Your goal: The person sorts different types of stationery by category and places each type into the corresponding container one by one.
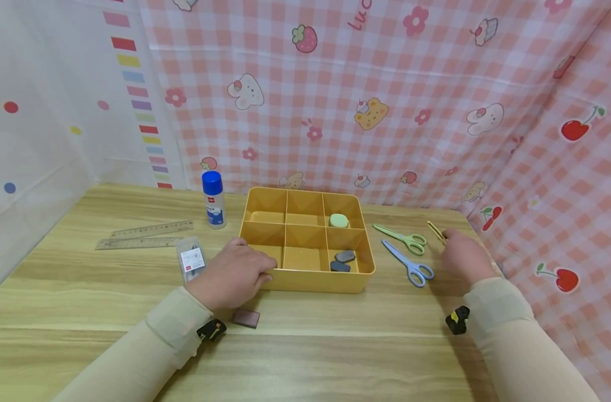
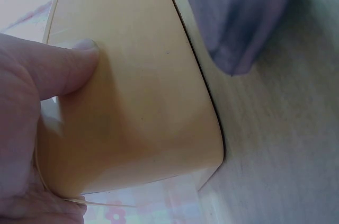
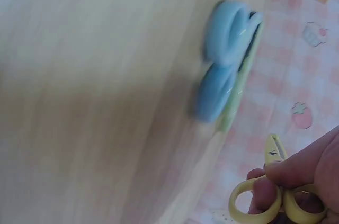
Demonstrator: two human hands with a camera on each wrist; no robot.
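Note:
My left hand (image 1: 232, 274) grips the front left corner of a yellow divided storage box (image 1: 315, 281). Its thumb lies against the box's outer wall in the left wrist view. At the right of the table, my right hand (image 1: 466, 255) holds yellow scissors (image 3: 275, 150), pinched near the handles with the blades pointing away. Green scissors (image 1: 414, 243) and blue scissors (image 1: 419, 274) lie between the box and this hand. Inside the box sit a light green rounded item (image 1: 338, 220) in the back right compartment and two dark grey erasers (image 1: 344, 256) in the front right one.
A brownish eraser-like block (image 1: 247, 318) lies in front of my left hand. To the left are a small clear package (image 1: 191, 259), two transparent rulers (image 1: 144, 242) and a glue bottle (image 1: 213, 202) with a blue cap. A checked cloth (image 1: 305, 111) hangs behind the table.

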